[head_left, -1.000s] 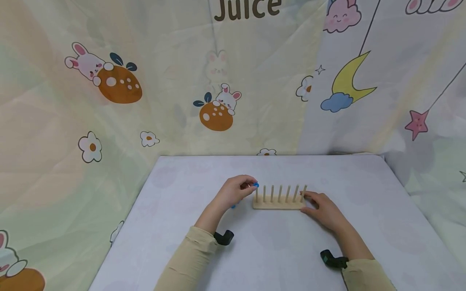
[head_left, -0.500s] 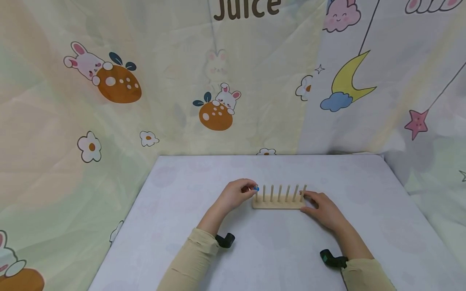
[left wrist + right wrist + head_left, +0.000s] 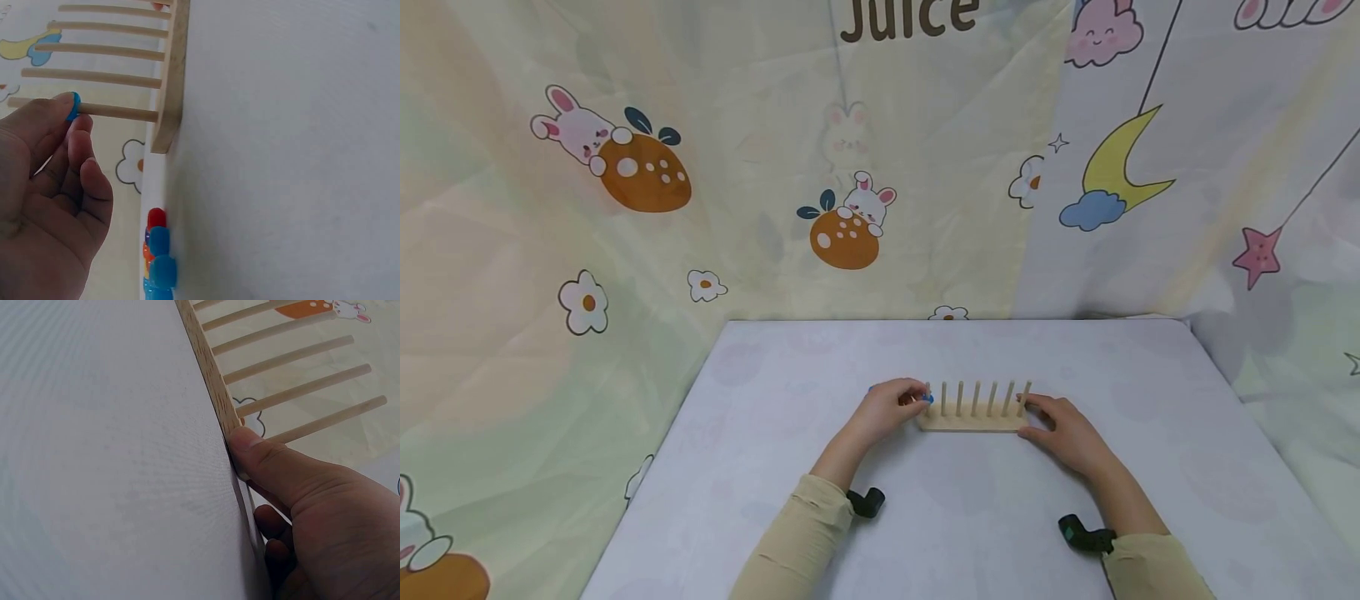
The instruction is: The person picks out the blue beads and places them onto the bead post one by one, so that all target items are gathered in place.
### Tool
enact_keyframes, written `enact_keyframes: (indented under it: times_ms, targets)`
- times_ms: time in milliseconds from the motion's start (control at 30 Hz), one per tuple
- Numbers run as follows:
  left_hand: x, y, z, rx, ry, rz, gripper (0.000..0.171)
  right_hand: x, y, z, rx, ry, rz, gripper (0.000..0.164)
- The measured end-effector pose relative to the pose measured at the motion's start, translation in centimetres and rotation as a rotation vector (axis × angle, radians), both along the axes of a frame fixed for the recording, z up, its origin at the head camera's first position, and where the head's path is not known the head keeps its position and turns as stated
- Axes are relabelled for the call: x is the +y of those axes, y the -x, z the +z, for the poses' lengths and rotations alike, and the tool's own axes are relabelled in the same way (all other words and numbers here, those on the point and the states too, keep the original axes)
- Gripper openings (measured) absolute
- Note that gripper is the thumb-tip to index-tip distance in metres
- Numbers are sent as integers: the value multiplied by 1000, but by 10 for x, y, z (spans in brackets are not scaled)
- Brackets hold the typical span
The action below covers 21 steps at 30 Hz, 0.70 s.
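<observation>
A pale wooden peg board (image 3: 973, 422) with a row of upright pegs stands on the table. My left hand (image 3: 889, 407) is at its left end, pinching a small blue bead (image 3: 74, 107) between thumb and finger. In the left wrist view the end peg (image 3: 119, 112) passes through the bead, which is partway along it, above the base. My right hand (image 3: 1070, 427) grips the right end of the board, and its thumb (image 3: 247, 440) presses the front edge of the base in the right wrist view.
Several coloured beads, blue (image 3: 164, 271) and red (image 3: 156, 217) among them, lie on the table beyond the left hand. In the head view that hand mostly hides them. A white cloth covers the table (image 3: 970, 517), and a printed curtain (image 3: 760, 167) hangs behind it.
My left hand has moved down with the blue bead, from the top of the left end peg to lower on it. The right hand and the board have stayed put.
</observation>
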<state>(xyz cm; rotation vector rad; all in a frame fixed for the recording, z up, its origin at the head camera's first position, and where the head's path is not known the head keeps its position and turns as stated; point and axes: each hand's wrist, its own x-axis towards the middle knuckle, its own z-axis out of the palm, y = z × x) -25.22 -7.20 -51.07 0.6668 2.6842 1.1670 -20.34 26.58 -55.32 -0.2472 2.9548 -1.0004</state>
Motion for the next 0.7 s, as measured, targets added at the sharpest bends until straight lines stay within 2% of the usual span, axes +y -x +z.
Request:
enact_keyframes:
  times_ms: [267,700]
  targets:
    - [1,0,-7,-47,34,-2,23,-1,-1,3,6,-5,1,67]
    - [3,2,-15,-32,135,-30,21,0,-1,2,24,-9,8,67]
